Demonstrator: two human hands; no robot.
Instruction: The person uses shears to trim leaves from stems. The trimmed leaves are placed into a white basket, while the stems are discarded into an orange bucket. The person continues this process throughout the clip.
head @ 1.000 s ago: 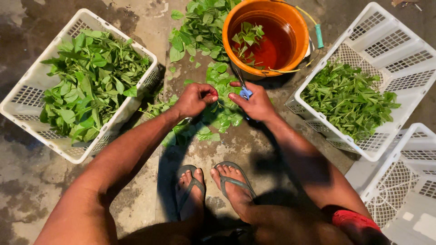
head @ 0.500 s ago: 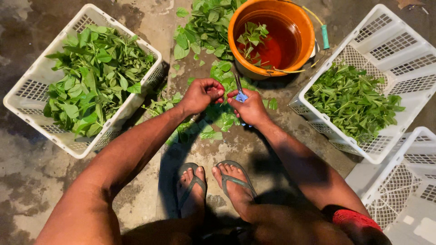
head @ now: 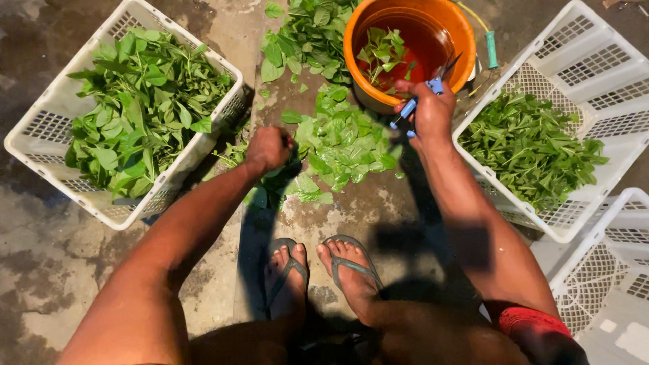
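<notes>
My right hand (head: 430, 108) grips blue-handled scissors (head: 414, 103) at the near rim of an orange bucket (head: 358, 40) that holds water and a few floating green leaves. My left hand (head: 268, 149) is closed in a fist low over the floor, at the left edge of a pile of cut green leaves (head: 341, 138). Whether the fist holds a stem I cannot tell. The two hands are well apart.
A white plastic crate (head: 40, 128) full of leafy greens stands at the left. Another white crate (head: 595, 61) with finer greens stands at the right, and an empty one (head: 608, 284) below it. My feet in flip-flops (head: 324, 270) rest on the wet concrete.
The hands were together over the leaf pile. My right hand has moved up to the bucket rim with the scissors, and my left hand has drawn back to the left.
</notes>
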